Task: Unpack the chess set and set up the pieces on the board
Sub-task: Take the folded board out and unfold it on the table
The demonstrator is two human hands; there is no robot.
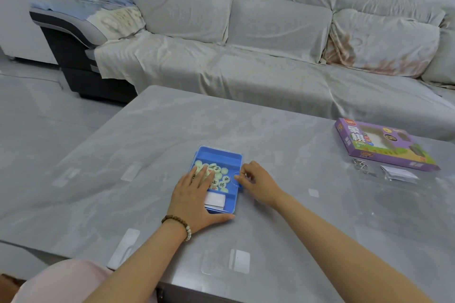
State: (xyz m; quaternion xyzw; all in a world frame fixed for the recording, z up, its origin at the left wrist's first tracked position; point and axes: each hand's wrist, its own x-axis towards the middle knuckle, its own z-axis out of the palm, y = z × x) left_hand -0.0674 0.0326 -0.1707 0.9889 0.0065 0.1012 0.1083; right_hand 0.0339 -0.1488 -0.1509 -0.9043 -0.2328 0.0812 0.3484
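A blue plastic tray (221, 155) lies in the middle of the grey table (147, 142). It holds several pale round chess pieces (220, 177) with black and red characters, and a folded white sheet (214, 199) at its near end. A clear lid seems to cover the tray. My left hand (194, 198) lies flat on top, fingers over the pieces, thumb along the near edge. My right hand (258, 182) pinches the tray's right edge at a small round tab of the clear lid (236, 177).
The purple chess-set box (379, 145) lies at the table's far right. Beside it are small metal rings (360, 167) and a clear bag with a white paper (398, 174). A covered sofa (270, 56) stands behind the table. Floor is to the left.
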